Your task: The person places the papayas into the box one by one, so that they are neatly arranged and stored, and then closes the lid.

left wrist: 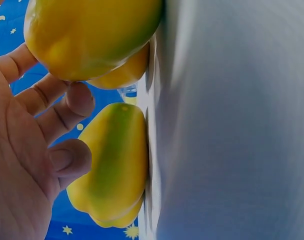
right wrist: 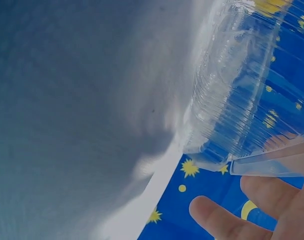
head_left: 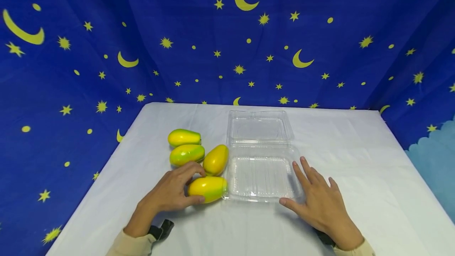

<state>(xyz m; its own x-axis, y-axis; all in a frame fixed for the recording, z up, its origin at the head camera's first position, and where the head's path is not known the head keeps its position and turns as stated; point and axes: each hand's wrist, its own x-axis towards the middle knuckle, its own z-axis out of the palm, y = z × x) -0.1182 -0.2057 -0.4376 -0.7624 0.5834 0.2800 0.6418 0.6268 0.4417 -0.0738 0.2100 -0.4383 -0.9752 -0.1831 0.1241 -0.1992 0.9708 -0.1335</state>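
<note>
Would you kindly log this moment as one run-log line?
left hand: grips nearest mango | right hand: flat by open clear box | three more mangoes on table

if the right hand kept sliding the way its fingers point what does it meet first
Probably the near right corner of the clear plastic clamshell container; the right hand already seems to touch its rim.

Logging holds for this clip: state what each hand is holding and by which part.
The left hand grips the nearest mango round its near end. The right hand lies flat against the clear container's right edge, gripping nothing.
</note>
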